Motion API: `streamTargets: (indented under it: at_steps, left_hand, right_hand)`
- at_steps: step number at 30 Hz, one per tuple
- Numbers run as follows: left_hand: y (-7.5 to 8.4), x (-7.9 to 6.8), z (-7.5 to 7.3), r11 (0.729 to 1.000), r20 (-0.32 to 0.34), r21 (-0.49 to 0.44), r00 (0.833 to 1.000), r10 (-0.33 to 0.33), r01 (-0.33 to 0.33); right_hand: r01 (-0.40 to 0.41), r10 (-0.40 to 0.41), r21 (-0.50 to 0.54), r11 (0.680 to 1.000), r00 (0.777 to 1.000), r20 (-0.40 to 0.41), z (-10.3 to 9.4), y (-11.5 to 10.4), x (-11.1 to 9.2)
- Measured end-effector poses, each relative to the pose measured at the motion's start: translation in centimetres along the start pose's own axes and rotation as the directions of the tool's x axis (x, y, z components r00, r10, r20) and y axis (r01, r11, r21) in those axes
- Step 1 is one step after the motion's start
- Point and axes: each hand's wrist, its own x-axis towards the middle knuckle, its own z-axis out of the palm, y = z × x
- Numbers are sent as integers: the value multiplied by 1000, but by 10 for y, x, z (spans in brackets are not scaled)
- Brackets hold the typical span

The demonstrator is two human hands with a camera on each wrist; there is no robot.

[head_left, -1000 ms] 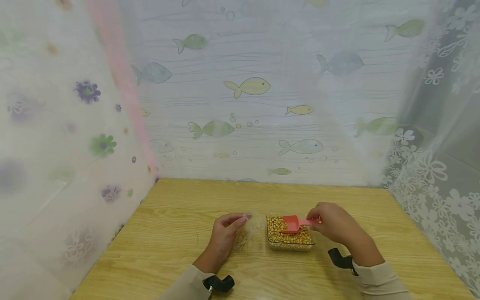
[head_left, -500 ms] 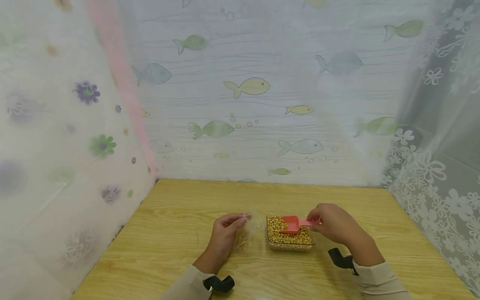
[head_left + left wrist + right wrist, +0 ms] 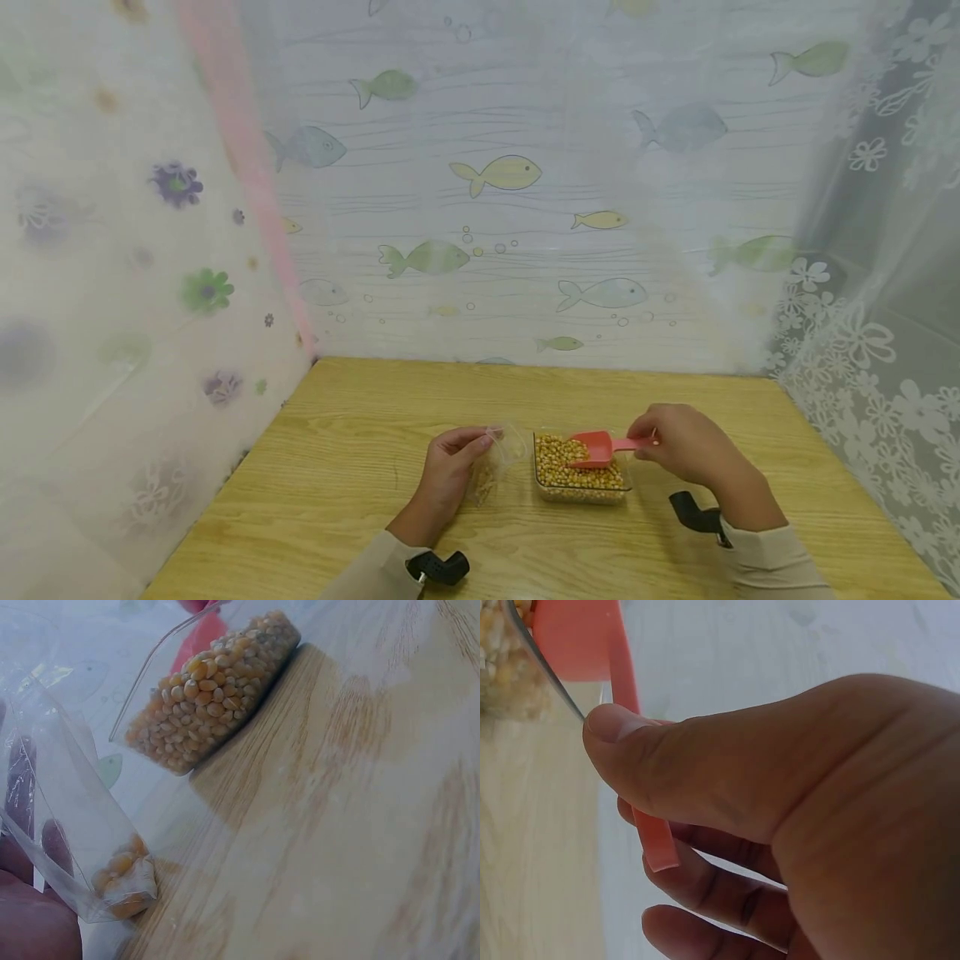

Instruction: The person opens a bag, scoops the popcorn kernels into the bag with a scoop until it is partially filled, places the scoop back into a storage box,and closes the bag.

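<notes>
A clear rectangular container (image 3: 581,490) full of yellow corn kernels (image 3: 557,468) stands on the table between the hands. My right hand (image 3: 688,445) pinches the handle of a red scoop (image 3: 598,449), thumb on top in the right wrist view. The scoop's front lip lies among the kernels, and its handle passes over the container's right rim. Left of the container, my left hand (image 3: 448,468) holds a clear plastic bag (image 3: 513,444) by its upper edge, its mouth spread. Several kernels (image 3: 122,876) sit in the bag's bottom corner in the left wrist view.
The wood-grain table (image 3: 390,400) extends around the container. A fish-patterned curtain (image 3: 495,275) hangs behind it, with flowered sheets on the left and right. A black wrist mount (image 3: 438,568) sits at the left cuff, another black mount (image 3: 693,512) at the right.
My right hand has drawn the scoop a little to the right, toward the container's right rim. The left hand and the bag stay in place.
</notes>
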Motion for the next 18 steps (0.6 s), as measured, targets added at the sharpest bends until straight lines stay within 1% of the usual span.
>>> streamTargets:
  at_steps: [7,11,18]
  left_hand:
    - [1,0,2,1000,-18,-7,1000,-13,13]
    - [2,0,2,1000,-31,-5,999,-21,21]
    - [0,1,1,1000,-26,-5,1000,-15,15]
  right_hand:
    - [24,-23,22,999,999,-30,-2,9,-2]
    - [33,-32,39,999,999,-33,-3,13,-3]
    - [74,-68,90,993,995,-69,-4,19,-4]
